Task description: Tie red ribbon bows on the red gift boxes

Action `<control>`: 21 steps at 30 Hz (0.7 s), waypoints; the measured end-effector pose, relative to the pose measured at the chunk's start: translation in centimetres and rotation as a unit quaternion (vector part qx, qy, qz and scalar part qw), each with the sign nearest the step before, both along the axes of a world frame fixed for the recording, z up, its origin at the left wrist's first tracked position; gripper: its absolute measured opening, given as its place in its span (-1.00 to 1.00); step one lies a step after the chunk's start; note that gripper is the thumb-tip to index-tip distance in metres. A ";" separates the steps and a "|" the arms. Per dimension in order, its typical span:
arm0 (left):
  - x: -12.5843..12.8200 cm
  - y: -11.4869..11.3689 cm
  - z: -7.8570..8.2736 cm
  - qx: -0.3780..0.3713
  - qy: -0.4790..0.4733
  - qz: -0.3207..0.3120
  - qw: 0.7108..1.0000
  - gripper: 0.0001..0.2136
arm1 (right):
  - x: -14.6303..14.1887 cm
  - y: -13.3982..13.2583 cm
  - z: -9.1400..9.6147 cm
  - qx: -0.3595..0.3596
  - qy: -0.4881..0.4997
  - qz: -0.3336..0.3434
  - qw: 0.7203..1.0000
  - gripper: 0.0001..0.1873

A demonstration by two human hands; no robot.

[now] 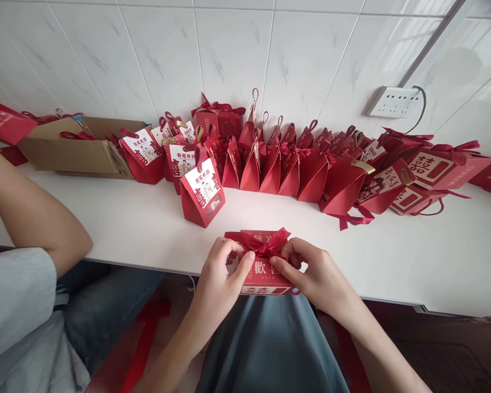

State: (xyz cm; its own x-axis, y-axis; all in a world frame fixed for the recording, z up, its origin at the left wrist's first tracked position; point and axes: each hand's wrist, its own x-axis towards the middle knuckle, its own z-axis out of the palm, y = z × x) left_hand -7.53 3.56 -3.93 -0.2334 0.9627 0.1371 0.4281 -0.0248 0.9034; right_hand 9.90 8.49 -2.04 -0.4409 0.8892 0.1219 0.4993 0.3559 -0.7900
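A red gift box (265, 275) with pale characters on its top sits at the table's front edge, close to my lap. Across its top a dark red ribbon (265, 248) is tied in a bow. My left hand (225, 267) pinches the left side of the bow between thumb and fingers. On the other side, my right hand (306, 267) pinches the right part of the same ribbon, thumb resting over the box top. Just beyond the box stands an upright red favour box (202, 191) with a white printed tag.
Several tented red favour boxes (270, 174) line the wall. Ribboned gift boxes (444, 164) are stacked at right, under a power strip (395, 102). A cardboard carton (73, 155) stands at left, beside a co-worker's arm (36, 202). The white table (147, 224) ends before my knees.
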 end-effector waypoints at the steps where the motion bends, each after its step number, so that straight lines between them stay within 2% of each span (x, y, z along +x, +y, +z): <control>1: 0.0 0.0 -0.1 -0.010 -0.034 -0.008 0.999 -0.80 | 0.1 0.2 0.0 -0.028 0.015 0.005 0.999 -0.70; 5: -0.2 0.4 -0.5 -0.043 -0.158 -0.029 0.986 -0.78 | 0.3 1.2 -0.2 -0.133 0.089 0.023 0.987 -0.62; 10: -1.1 1.1 -1.3 -0.051 -0.267 -0.061 0.961 -0.75 | 0.6 2.0 -0.5 -0.196 0.185 0.037 0.962 -0.55; 17: -1.1 1.4 -1.7 -0.058 -0.301 -0.065 0.950 -0.75 | 1.4 2.3 -1.6 -0.271 0.261 0.044 0.926 -0.60; 21: -1.3 1.6 -1.7 -0.058 -0.298 -0.078 0.950 -0.74 | 1.7 2.7 -2.4 -0.313 0.313 0.064 0.894 -0.64</control>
State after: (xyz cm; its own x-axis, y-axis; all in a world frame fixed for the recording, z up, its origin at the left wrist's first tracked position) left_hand -8.82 5.21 -5.62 -0.0900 0.9925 -0.0830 -0.1608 0.0678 0.9847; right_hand 11.55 11.19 -4.41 -0.5642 0.8163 -0.1235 -0.1243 -0.2319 -0.9648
